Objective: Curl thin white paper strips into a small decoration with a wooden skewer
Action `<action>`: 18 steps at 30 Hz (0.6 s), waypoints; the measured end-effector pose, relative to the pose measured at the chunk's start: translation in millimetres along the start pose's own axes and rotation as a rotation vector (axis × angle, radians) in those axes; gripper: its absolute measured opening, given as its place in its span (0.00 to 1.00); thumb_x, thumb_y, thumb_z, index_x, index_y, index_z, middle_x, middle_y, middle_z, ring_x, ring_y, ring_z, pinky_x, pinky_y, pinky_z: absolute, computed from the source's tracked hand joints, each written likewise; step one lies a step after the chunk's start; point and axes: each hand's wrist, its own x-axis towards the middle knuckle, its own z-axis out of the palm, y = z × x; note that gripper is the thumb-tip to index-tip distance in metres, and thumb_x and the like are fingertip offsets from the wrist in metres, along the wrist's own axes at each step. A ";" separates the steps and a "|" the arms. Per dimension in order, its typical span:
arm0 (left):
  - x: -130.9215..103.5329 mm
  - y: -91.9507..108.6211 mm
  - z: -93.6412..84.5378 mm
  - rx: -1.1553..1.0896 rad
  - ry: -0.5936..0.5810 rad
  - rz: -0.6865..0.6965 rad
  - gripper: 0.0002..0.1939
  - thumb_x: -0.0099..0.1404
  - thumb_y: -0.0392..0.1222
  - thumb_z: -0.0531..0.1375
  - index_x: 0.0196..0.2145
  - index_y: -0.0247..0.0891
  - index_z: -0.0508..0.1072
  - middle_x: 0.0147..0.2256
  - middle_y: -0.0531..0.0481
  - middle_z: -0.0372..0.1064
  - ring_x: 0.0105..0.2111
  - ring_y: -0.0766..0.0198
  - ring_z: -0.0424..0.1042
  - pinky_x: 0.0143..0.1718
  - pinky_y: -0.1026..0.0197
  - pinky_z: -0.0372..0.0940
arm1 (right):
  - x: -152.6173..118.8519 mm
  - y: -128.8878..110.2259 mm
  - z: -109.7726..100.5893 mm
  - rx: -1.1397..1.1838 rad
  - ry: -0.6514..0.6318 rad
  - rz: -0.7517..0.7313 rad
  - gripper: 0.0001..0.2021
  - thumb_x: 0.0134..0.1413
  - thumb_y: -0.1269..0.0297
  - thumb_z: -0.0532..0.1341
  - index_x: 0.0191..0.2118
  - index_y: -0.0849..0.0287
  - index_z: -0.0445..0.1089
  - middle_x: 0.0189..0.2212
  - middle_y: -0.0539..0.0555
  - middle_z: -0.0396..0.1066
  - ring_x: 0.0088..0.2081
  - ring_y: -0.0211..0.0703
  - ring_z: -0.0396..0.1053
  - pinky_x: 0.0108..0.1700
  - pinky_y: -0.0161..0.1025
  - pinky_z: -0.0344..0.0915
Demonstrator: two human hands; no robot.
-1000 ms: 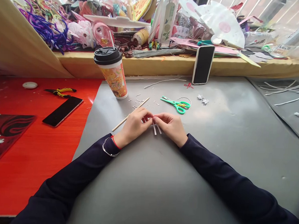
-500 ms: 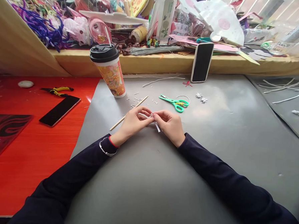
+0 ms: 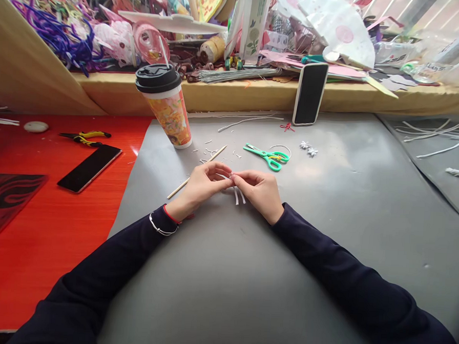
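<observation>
Between my two hands is a thin white cord, its two loose ends hanging below the fingers. My left hand pinches the cord between thumb and fingertips. Meeting it tip to tip, my right hand also pinches the cord; the small part at the fingertips is mostly hidden. A pointed wooden stick lies partly behind my left hand. Beyond my right hand are green-handled scissors, with a thin loop of cord beside them. White cord scraps are scattered past the stick.
A lidded paper cup stands at the back left. A phone leans upright at the back; another phone lies left, near yellow-handled pliers. Small white knotted pieces and white cords lie right. Craft materials crowd the ledge behind.
Both hands stay together, shifted very slightly left. Two cord ends now hang apart below the fingers, where one showed before. The view has tilted a little.
</observation>
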 end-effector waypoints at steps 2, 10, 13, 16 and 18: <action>0.8 -1.3 -0.6 0.008 -0.003 0.018 0.15 0.51 0.42 0.64 0.36 0.34 0.70 0.35 0.45 0.72 0.34 0.63 0.73 0.36 0.61 0.69 | 0.0 0.4 0.0 0.026 -0.031 0.007 0.08 0.49 0.61 0.60 0.31 0.60 0.73 0.28 0.52 0.75 0.31 0.39 0.73 0.36 0.35 0.69; 0.7 2.1 0.4 0.008 -0.018 0.026 0.11 0.52 0.37 0.62 0.36 0.35 0.71 0.32 0.47 0.72 0.31 0.64 0.73 0.32 0.63 0.69 | 1.5 3.1 -2.0 0.018 -0.090 -0.024 0.09 0.53 0.60 0.57 0.33 0.59 0.70 0.29 0.52 0.73 0.31 0.38 0.72 0.37 0.36 0.69; -1.2 4.2 1.4 0.087 0.004 0.078 0.10 0.54 0.38 0.60 0.35 0.34 0.73 0.32 0.47 0.74 0.31 0.64 0.73 0.34 0.62 0.69 | 1.8 2.4 -3.1 -0.028 -0.061 -0.034 0.09 0.52 0.60 0.58 0.32 0.60 0.71 0.28 0.52 0.73 0.31 0.38 0.72 0.37 0.37 0.68; -3.1 6.4 1.7 0.185 0.049 0.107 0.09 0.56 0.40 0.59 0.33 0.34 0.76 0.30 0.47 0.74 0.29 0.65 0.73 0.32 0.64 0.68 | 1.9 0.8 -3.3 -0.002 -0.033 -0.017 0.09 0.52 0.60 0.58 0.32 0.61 0.72 0.26 0.52 0.73 0.30 0.39 0.72 0.37 0.37 0.68; -3.7 7.5 1.7 0.216 0.059 0.113 0.10 0.57 0.43 0.58 0.32 0.35 0.76 0.28 0.48 0.74 0.27 0.65 0.72 0.29 0.65 0.67 | 1.9 -0.5 -3.2 0.038 -0.032 0.004 0.09 0.51 0.60 0.59 0.33 0.61 0.72 0.26 0.52 0.74 0.30 0.39 0.72 0.36 0.37 0.69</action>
